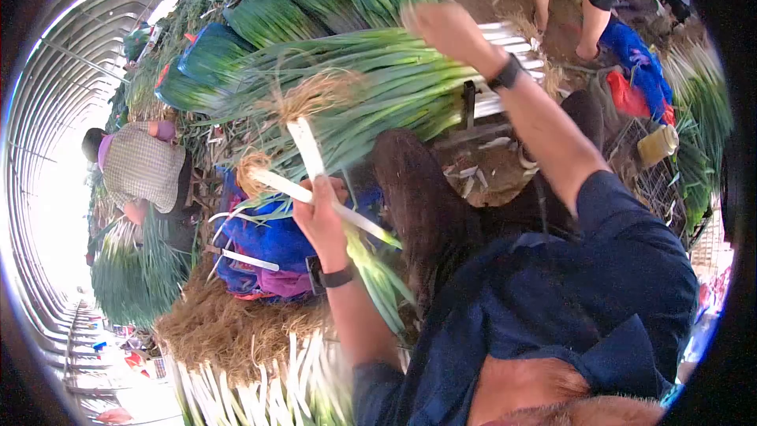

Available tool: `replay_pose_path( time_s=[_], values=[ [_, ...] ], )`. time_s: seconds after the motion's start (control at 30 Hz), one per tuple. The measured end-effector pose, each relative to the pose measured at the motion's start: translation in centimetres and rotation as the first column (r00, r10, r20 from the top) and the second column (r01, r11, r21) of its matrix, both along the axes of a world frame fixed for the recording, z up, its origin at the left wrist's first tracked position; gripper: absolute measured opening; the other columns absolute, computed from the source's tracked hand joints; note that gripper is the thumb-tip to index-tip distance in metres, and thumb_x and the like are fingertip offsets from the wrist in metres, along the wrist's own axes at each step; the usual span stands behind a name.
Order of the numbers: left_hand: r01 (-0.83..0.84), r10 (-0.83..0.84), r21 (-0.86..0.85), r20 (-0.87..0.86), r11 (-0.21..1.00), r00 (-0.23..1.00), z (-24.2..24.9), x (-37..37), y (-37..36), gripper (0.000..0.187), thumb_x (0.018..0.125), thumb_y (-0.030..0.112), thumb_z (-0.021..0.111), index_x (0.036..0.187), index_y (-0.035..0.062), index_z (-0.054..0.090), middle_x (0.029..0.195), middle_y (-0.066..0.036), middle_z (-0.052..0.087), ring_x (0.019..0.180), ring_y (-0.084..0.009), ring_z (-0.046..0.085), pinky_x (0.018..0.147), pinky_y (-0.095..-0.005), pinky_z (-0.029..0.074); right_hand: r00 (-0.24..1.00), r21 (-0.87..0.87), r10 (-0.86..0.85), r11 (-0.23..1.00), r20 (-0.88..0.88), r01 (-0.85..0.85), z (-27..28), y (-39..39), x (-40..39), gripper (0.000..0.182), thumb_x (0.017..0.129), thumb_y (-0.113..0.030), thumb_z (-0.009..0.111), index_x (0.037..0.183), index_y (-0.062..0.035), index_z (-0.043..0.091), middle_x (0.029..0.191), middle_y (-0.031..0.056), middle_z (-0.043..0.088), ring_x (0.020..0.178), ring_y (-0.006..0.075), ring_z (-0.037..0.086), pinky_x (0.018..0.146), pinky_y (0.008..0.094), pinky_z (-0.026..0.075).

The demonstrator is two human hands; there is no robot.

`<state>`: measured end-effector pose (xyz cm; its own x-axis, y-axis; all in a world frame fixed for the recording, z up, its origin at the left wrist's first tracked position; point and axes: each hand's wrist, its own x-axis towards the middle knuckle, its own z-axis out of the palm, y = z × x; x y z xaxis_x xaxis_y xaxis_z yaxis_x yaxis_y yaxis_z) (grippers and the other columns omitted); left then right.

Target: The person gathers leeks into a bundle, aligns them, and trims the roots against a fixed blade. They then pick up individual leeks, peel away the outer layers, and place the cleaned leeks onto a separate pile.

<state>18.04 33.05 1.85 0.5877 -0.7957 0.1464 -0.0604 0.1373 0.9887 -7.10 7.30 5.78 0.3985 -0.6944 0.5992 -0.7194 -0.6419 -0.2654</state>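
My left hand point(319, 213) is closed around the white stalks of two long green onions. One green onion point(306, 146) points upward with its roots at the top. The other green onion point(292, 187) lies across it at a slant, roots to the left. Their green leaves point(374, 280) hang below the hand by my forearm. My right hand point(449, 28) is raised over a wide heap of green onions point(378, 83), whose white ends lie to the right. Motion smears its fingers, so what they hold, if anything, does not show.
Blue-wrapped bundles of green onions point(276, 12) stand behind the heap. Roots point(236, 319) and white stalks point(268, 386) are piled at lower left, beside blue cloth point(268, 241). A co-worker point(146, 162) bends at far left; another person's legs point(595, 8) stand at upper right, near a yellow roll point(657, 146).
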Motion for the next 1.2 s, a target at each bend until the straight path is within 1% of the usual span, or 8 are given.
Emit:
replay_pose_path(
  time_s=[0.17, 0.23, 0.37, 0.57, 0.63, 0.8, 0.97, 1.2],
  values=[
    [0.024, -0.025, -0.014, -0.071, 1.000, 0.997, -0.4, 2.1, -0.1, 0.024, 0.098, 0.023, 0.057, 0.094, 0.0000, 0.059, 0.078, -0.012, 0.068, 0.062, -0.0168, 0.062, 0.056, -0.0292, 0.049, 0.573, 0.526, 0.429, 0.850, -0.698, 0.005, -4.6, 4.4, -3.7, 0.047, 0.083, -0.033, 0.065, 0.120, -0.0054, 0.060, 0.091, 0.0188, 0.068, 0.083, 0.0361, 0.066, 0.076, 0.0460, 0.053],
    [0.063, -0.065, -0.022, -0.093, 0.998, 0.994, 0.3, 1.9, -1.2, 0.024, 0.098, 0.024, 0.057, 0.095, -0.0001, 0.059, 0.079, -0.013, 0.068, 0.063, -0.0178, 0.063, 0.057, -0.0300, 0.050, 0.794, 0.620, 0.552, 0.723, -0.253, -0.305, -3.2, 6.9, -0.9, 0.047, 0.088, -0.033, 0.066, 0.126, -0.0063, 0.058, 0.096, 0.0194, 0.068, 0.091, 0.0314, 0.066, 0.082, 0.0416, 0.052],
    [0.229, -0.228, -0.011, -0.139, 0.973, 0.964, 2.4, 1.9, -1.2, 0.030, 0.099, 0.028, 0.055, 0.102, -0.0020, 0.058, 0.087, -0.017, 0.068, 0.072, -0.0225, 0.065, 0.063, -0.0328, 0.053, 0.465, 0.392, 0.470, 0.251, 0.750, -0.885, -1.0, 10.7, 9.2, 0.044, 0.096, -0.030, 0.062, 0.127, 0.0001, 0.055, 0.108, 0.0094, 0.068, 0.104, 0.0193, 0.062, 0.089, 0.0357, 0.049],
    [0.059, -0.051, -0.040, 0.180, 0.997, 0.982, 6.4, 4.9, 1.2, 0.030, 0.100, 0.024, 0.054, 0.113, -0.0032, 0.059, 0.099, -0.012, 0.068, 0.087, -0.0192, 0.065, 0.077, -0.0321, 0.051, 0.344, 0.334, 0.369, 0.093, 0.864, -0.938, 6.6, 13.8, 16.7, 0.042, 0.089, -0.036, 0.066, 0.107, 0.0016, 0.064, 0.089, 0.0143, 0.071, 0.085, 0.0268, 0.069, 0.077, 0.0430, 0.053],
    [-0.149, 0.194, -0.205, 0.222, 0.967, 0.956, 8.3, 3.9, 2.7, 0.028, 0.100, 0.023, 0.055, 0.109, -0.0032, 0.059, 0.082, -0.009, 0.064, 0.065, -0.0172, 0.059, 0.063, -0.0326, 0.051, 0.591, 0.117, 0.519, 0.682, 0.618, -0.722, 7.0, 12.9, 18.6, 0.043, 0.090, -0.039, 0.064, 0.099, 0.0023, 0.062, 0.094, 0.0167, 0.067, 0.070, 0.0296, 0.065, 0.062, 0.0406, 0.049],
    [-0.199, 0.208, -0.230, 0.018, 0.953, 0.978, 13.3, 4.5, 7.9, 0.012, 0.098, 0.014, 0.056, 0.092, 0.0037, 0.053, 0.065, -0.001, 0.041, 0.042, -0.0073, 0.032, 0.038, -0.0233, 0.027, 0.659, 0.158, 0.384, 0.778, 0.646, -0.608, 7.5, 12.2, 19.4, 0.042, 0.079, -0.037, 0.068, 0.099, -0.0005, 0.063, 0.091, 0.0229, 0.064, 0.091, 0.0380, 0.063, 0.078, 0.0464, 0.048],
    [-0.083, 0.027, 0.198, 0.268, 0.977, 0.963, 13.1, 3.0, 6.4, 0.027, 0.090, 0.021, 0.065, 0.104, -0.0013, 0.071, 0.073, -0.006, 0.067, 0.045, -0.0078, 0.047, 0.043, -0.0206, 0.035, 0.692, 0.119, 0.357, 0.834, 0.628, -0.538, 7.0, 13.9, 19.9, 0.040, 0.077, -0.032, 0.068, 0.101, -0.0005, 0.063, 0.095, 0.0238, 0.066, 0.091, 0.0430, 0.062, 0.079, 0.0479, 0.049],
    [0.109, -0.115, 0.054, 0.146, 0.993, 0.983, 6.3, 1.2, 1.5, 0.036, 0.092, 0.011, 0.063, 0.124, -0.0057, 0.061, 0.106, -0.006, 0.068, 0.095, -0.0118, 0.060, 0.084, -0.0277, 0.047, 0.557, -0.085, 0.514, 0.780, 0.653, -0.620, 6.0, 13.5, 18.4, 0.027, 0.084, -0.026, 0.066, 0.095, -0.0016, 0.063, 0.084, 0.0222, 0.064, 0.079, 0.0409, 0.063, 0.070, 0.0467, 0.050]
  ],
)
